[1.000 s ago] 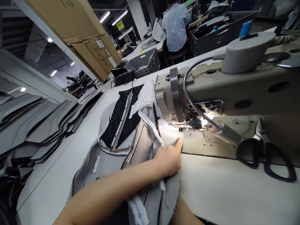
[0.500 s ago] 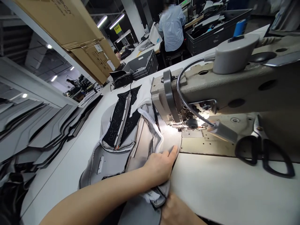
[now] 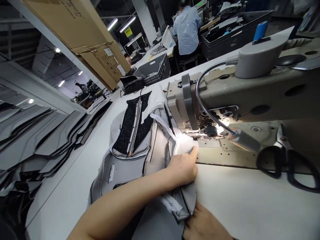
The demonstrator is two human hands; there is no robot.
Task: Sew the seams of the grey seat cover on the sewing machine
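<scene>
Grey upholstery panel [image 3: 155, 150] is pressed flat on the worktop [image 3: 245, 200] by the left hand [image 3: 183, 168], forefinger extended, so its edge lies at the sewing machine [image 3: 250, 90] foot | right hand [image 3: 205, 226] grips the near edge from below, fingers hidden | one scissors [image 3: 287, 160]; two hands.

Dim hall; lamp [image 3: 243, 140] glare at needle (edges warped).
</scene>
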